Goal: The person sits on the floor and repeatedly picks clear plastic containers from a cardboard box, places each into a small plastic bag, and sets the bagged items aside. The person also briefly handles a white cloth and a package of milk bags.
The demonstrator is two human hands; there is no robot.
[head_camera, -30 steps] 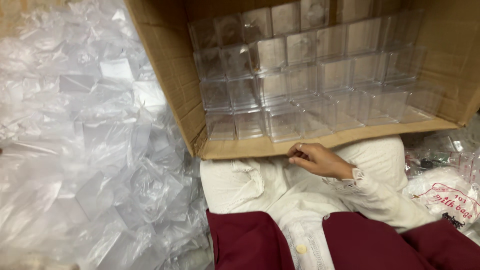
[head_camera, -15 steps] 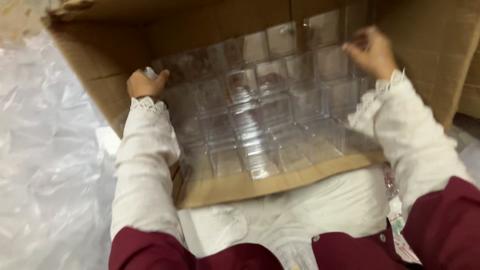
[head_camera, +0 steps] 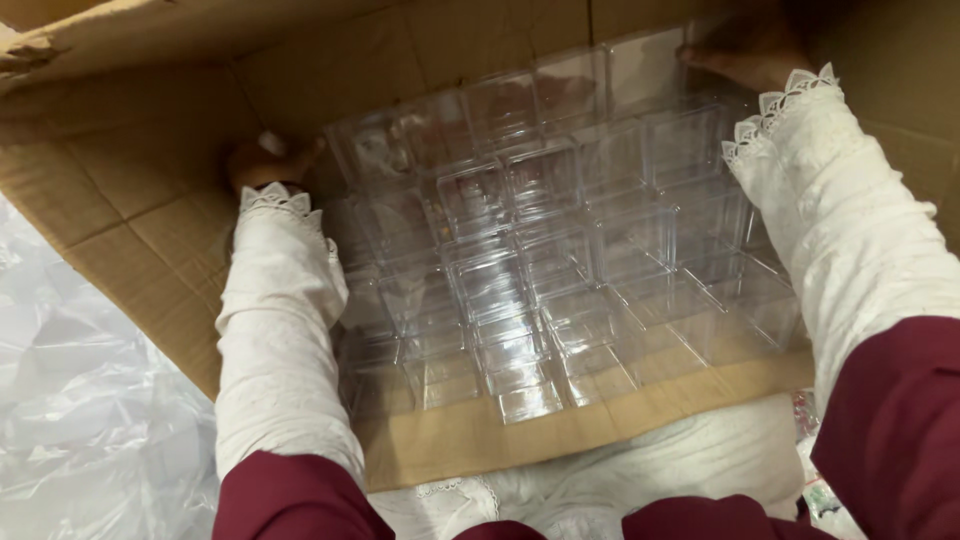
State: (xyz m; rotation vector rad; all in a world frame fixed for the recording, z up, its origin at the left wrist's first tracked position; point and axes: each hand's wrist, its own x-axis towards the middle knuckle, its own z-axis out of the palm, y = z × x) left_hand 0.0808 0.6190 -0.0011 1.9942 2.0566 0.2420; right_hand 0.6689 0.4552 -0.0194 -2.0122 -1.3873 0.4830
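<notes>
Your cardboard box (head_camera: 150, 230) lies open on its side and carries rows of stacked clear plastic cubes (head_camera: 560, 250). It rests on white cloth (head_camera: 640, 480), with crumpled clear plastic sheeting (head_camera: 80, 400) beside it.

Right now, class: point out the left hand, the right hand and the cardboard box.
left hand (head_camera: 262, 163), head view, back of hand
right hand (head_camera: 745, 55), head view, knuckles
cardboard box (head_camera: 130, 190), head view, left wall

Both hands now reach deeper into the cardboard box (head_camera: 130, 200): the left hand (head_camera: 262, 160) at 10 o'clock, the right hand (head_camera: 745, 50) at 1 o'clock of the clear plastic boxes (head_camera: 540, 250).
</notes>
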